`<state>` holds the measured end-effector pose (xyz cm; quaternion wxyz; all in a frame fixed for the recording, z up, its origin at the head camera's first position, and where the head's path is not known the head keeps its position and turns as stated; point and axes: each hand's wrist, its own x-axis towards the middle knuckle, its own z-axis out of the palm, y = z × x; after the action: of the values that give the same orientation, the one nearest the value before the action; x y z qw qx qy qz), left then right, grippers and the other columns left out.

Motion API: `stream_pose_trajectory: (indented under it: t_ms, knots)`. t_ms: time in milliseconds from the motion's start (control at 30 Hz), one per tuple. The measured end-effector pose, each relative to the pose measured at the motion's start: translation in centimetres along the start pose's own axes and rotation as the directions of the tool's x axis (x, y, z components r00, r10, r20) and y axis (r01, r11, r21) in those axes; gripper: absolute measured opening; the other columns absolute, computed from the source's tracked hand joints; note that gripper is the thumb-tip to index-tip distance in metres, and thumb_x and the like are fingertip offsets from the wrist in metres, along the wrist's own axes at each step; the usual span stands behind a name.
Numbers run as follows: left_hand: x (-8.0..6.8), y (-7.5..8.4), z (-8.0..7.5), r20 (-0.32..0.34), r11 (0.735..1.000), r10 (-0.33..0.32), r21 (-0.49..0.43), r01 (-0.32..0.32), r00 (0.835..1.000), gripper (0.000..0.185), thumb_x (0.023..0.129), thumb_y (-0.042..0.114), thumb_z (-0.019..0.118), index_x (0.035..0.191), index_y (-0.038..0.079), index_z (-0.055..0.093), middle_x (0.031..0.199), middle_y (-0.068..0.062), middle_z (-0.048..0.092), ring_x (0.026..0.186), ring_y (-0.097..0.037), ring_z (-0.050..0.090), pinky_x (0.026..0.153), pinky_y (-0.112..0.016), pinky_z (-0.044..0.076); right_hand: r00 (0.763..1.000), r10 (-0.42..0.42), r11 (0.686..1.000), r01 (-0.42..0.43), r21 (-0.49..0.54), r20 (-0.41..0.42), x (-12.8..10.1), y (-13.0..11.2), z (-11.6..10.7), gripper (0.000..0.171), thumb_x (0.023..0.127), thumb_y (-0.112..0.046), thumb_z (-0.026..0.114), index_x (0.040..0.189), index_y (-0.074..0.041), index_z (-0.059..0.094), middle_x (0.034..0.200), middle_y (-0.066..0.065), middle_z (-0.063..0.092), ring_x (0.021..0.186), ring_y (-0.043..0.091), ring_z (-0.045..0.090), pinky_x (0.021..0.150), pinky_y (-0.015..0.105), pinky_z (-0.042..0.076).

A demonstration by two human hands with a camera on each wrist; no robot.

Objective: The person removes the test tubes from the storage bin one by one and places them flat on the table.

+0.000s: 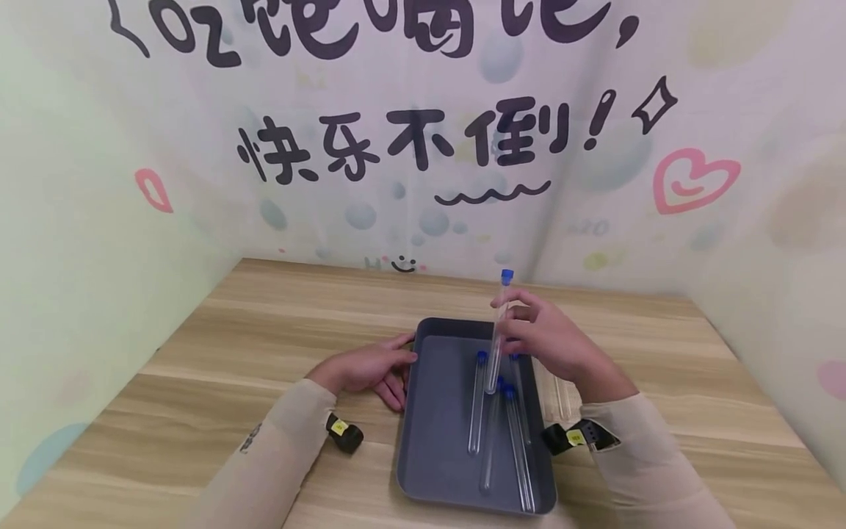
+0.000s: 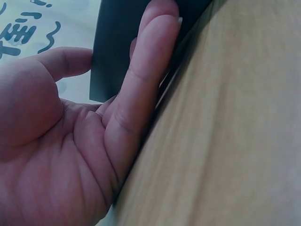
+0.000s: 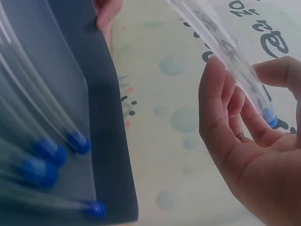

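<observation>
Our right hand (image 1: 555, 336) pinches a capped test tube (image 1: 494, 364) between thumb and fingers, its long axis nearly upright, blue cap (image 1: 507, 276) above the grip, rounded end below it over the gray tray (image 1: 432, 441). Our left hand (image 1: 366, 369), farther from that tube, rests against the tray's left side; four more tubes (image 1: 476, 415) lie inside, below our right hand.

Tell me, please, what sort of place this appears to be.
Probably a makeshift tabletop recording booth: a wood-grain table walled in by a printed backdrop, plus wrist-worn cameras.
</observation>
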<state>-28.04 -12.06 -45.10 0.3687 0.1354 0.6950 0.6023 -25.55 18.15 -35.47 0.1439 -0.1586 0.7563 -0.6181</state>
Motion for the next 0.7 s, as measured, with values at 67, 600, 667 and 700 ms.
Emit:
stream_pose_trajectory:
  t_ms: [67,600,667,700]
  knots:
    - [0.1,0.0,0.0,0.008,1.000,0.005,-0.004,-0.004,1.000,0.063,0.107,0.025,0.041,0.161,0.032,0.010,0.088,-0.016,0.062,0.063,-0.021,0.070,0.064,-0.042,0.064,1.000,0.005,1.000,-0.005,-0.022,-0.017,-0.4,-0.1,-0.4,0.027,0.097,-0.005,0.056,0.122,-0.009,0.048,0.089,0.008,0.058,0.078,0.022,0.067,0.080,0.037,0.062]
    - [0.2,-0.1,0.0,0.006,1.000,-0.005,-0.011,0.005,1.000,0.063,0.107,0.026,0.040,0.161,0.032,0.010,0.087,-0.015,0.060,0.063,-0.022,0.069,0.064,-0.043,0.064,0.994,0.001,0.999,-0.005,-0.032,-0.113,-3.2,0.9,-2.7,0.026,0.097,-0.007,0.060,0.120,-0.007,0.049,0.107,0.011,0.052,0.081,0.017,0.064,0.078,0.036,0.063]
    - [0.2,-0.1,0.0,0.004,1.000,-0.008,-0.011,0.008,1.000,0.062,0.107,0.026,0.040,0.161,0.032,0.011,0.088,-0.015,0.059,0.063,-0.022,0.069,0.064,-0.043,0.064,0.993,0.002,0.999,-0.007,-0.038,-0.120,-3.4,1.2,-2.9,0.025,0.097,-0.007,0.061,0.119,-0.008,0.049,0.107,0.010,0.052,0.082,0.017,0.064,0.077,0.036,0.064]
    - [0.2,0.0,0.1,0.003,1.000,-0.009,-0.012,0.009,1.000,0.063,0.107,0.026,0.040,0.161,0.032,0.011,0.088,-0.015,0.059,0.063,-0.023,0.069,0.064,-0.043,0.064,0.992,0.002,0.999,-0.007,-0.040,-0.124,-3.5,1.4,-3.0,0.025,0.097,-0.007,0.061,0.118,-0.009,0.050,0.106,0.010,0.053,0.082,0.017,0.063,0.077,0.036,0.064]
